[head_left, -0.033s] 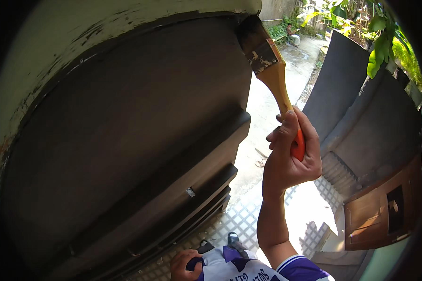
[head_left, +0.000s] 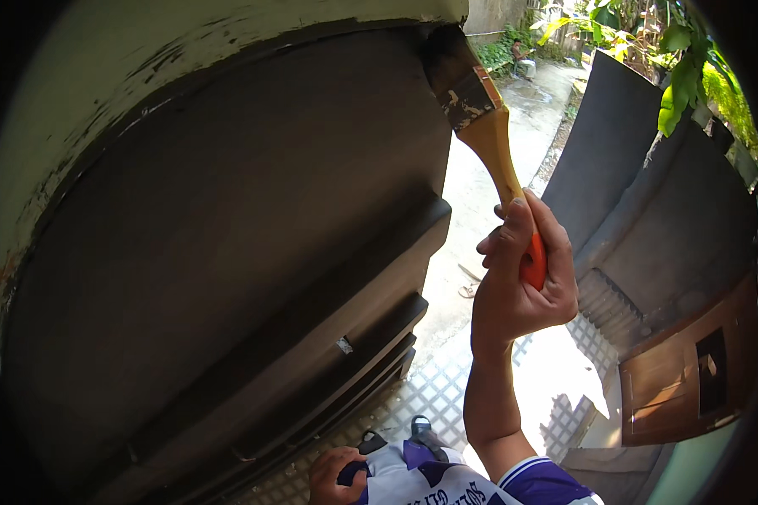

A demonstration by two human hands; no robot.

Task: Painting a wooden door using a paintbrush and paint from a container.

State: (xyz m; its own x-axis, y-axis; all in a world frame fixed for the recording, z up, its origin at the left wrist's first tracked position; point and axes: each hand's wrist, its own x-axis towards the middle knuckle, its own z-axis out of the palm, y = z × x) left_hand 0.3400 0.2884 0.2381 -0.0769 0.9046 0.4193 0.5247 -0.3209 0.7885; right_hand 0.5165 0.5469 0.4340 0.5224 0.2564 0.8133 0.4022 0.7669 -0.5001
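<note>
- Clasping a paintbrush (head_left: 488, 151) by its orange end in the right grip (head_left: 514, 290); reaching above it, bristles-first, to the corner of a dark panel (head_left: 227, 168).
- Low near the shirt (head_left: 392, 471) with the left grip (head_left: 335, 473); cannot tell whether open or closed.
- Underfoot, checkered floor (head_left: 434, 374); beyond, a concrete path (head_left: 535, 109) and foliage (head_left: 680, 88).

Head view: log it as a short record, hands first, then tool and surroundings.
Right hand: grips the paintbrush
Left hand: low, beside the shirt; grip unclear
Paintbrush: pointing up, bristles at the dark panel's upper right corner
Pale wall: dark-smeared, above the panel
Floor: patterned tiles, partly sunlit
Far right: brown wooden panel, green leaves above
</note>
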